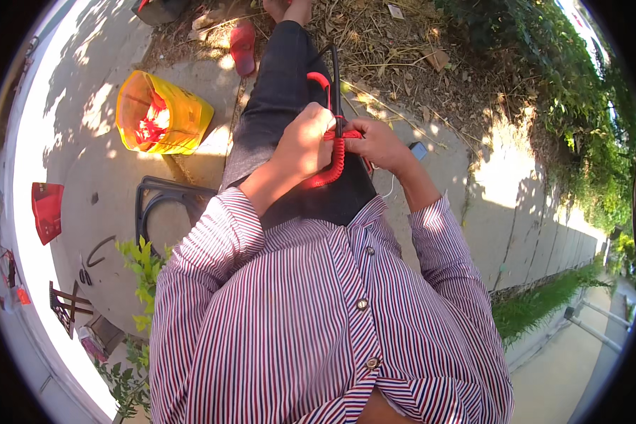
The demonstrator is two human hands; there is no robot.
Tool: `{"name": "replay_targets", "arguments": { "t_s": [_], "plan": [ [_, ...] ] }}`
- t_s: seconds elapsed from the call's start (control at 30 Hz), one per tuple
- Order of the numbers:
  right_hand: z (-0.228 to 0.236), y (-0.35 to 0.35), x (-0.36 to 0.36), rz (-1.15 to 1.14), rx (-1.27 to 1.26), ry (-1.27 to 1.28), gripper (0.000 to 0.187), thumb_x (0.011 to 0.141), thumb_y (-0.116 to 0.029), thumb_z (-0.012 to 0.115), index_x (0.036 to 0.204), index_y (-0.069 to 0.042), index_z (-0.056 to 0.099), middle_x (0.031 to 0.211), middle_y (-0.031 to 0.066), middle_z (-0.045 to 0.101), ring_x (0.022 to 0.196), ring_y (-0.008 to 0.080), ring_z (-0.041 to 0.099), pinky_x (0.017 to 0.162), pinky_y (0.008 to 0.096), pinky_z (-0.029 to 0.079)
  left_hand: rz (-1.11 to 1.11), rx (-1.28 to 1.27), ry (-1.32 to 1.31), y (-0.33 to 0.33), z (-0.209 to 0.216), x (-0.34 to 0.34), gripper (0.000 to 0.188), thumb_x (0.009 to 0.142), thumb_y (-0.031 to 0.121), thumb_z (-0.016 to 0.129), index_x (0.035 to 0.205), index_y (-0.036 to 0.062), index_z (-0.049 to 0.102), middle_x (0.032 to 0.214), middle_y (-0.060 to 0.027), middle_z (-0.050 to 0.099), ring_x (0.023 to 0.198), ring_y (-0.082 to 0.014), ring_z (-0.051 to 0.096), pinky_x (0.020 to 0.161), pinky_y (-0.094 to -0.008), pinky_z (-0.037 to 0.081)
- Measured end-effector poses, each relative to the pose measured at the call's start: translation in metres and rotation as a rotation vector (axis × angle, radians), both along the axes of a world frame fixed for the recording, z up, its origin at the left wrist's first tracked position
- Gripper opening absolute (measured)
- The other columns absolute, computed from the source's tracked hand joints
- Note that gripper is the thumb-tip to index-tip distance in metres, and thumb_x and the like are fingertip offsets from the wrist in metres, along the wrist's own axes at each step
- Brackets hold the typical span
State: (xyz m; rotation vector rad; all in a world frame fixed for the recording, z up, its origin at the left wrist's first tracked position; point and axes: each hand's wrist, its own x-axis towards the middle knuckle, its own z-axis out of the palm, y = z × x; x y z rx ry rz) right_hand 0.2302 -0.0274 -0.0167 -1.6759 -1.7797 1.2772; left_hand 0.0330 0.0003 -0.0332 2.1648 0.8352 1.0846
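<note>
Over my lap is a bent black tube (336,74), its curved lower part wound closely with red cord (340,157). More red winding shows on its upper left side. My left hand (305,141) is closed around the wound tube from the left, the fingertips partly hidden. From the right, my right hand (380,146) pinches a red strand that crosses the tube between both hands. The exact hold of the right fingers is partly hidden behind the strand.
A yellow bag (191,116) with red material inside stands to the left. Beside my leg lie black frames (143,212). Scissors (85,274) and a red container (47,212) are farther left. A red slipper (243,48) lies ahead; a phone-like object (418,150) is right.
</note>
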Motion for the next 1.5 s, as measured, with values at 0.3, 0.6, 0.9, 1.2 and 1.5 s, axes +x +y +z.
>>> {"name": "replay_targets", "arguments": {
  "t_s": [0.3, 0.6, 0.9, 1.2, 1.5],
  "plan": [
    [0.126, -0.017, 0.009, -0.232, 0.209, 1.150, 0.023, 0.081, -0.027, 0.063, 0.085, -0.007, 0.053, 0.075, 0.0060, 0.055, 0.063, 0.0182, 0.053, 0.057, 0.0321, 0.042, -0.003, -1.410, -0.553, 0.001, -0.023, 0.017, 0.028, 0.077, -0.001, 0.056, 0.102, 0.0084, 0.049, 0.087, -0.0014, 0.052, 0.078, -0.0138, 0.053, 0.070, -0.0258, 0.044],
    [0.188, -0.089, -0.045, -0.100, 0.234, 1.363, 0.034, 0.088, -0.021, 0.069, 0.097, -0.011, 0.038, 0.066, 0.0002, 0.044, 0.050, 0.0089, 0.041, 0.045, 0.0244, 0.030, 0.107, -1.289, -0.584, -0.009, -0.017, 0.022, 0.042, 0.074, -0.002, 0.052, 0.116, 0.0018, 0.050, 0.099, -0.0080, 0.056, 0.093, -0.0172, 0.054, 0.084, -0.0307, 0.044],
    [0.137, -0.042, 0.012, 0.017, 0.357, 0.681, 0.033, 0.079, -0.008, 0.074, 0.105, -0.002, 0.055, 0.085, 0.0058, 0.060, 0.073, 0.0209, 0.062, 0.070, 0.0301, 0.051, 0.213, -0.594, -0.138, 0.009, 0.034, -0.001, 0.008, 0.085, 0.007, 0.061, 0.089, 0.0002, 0.062, 0.064, 0.0019, 0.055, 0.060, -0.0050, 0.048, 0.055, -0.0227, 0.041],
    [0.003, -0.018, -0.033, -0.274, -0.032, 0.160, 0.023, 0.077, -0.011, 0.073, 0.097, -0.002, 0.065, 0.094, 0.0077, 0.066, 0.090, 0.0202, 0.065, 0.080, 0.0322, 0.049, 0.137, -0.539, 0.202, 0.008, -0.004, -0.012, 0.033, 0.094, 0.028, 0.059, 0.083, -0.0032, 0.061, 0.064, -0.0131, 0.060, 0.048, -0.0166, 0.055, 0.046, -0.0339, 0.043],
    [0.049, -0.018, -0.030, -0.166, 0.646, 0.122, 0.032, 0.083, -0.013, 0.072, 0.112, -0.004, 0.063, 0.108, 0.0106, 0.066, 0.102, 0.0186, 0.062, 0.091, 0.0333, 0.047, -0.212, -1.550, -0.650, 0.012, 0.057, -0.005, 0.025, 0.092, 0.028, 0.058, 0.076, 0.0089, 0.055, 0.053, 0.0052, 0.042, 0.040, -0.0046, 0.035, 0.037, -0.0207, 0.025]
  ]
}}
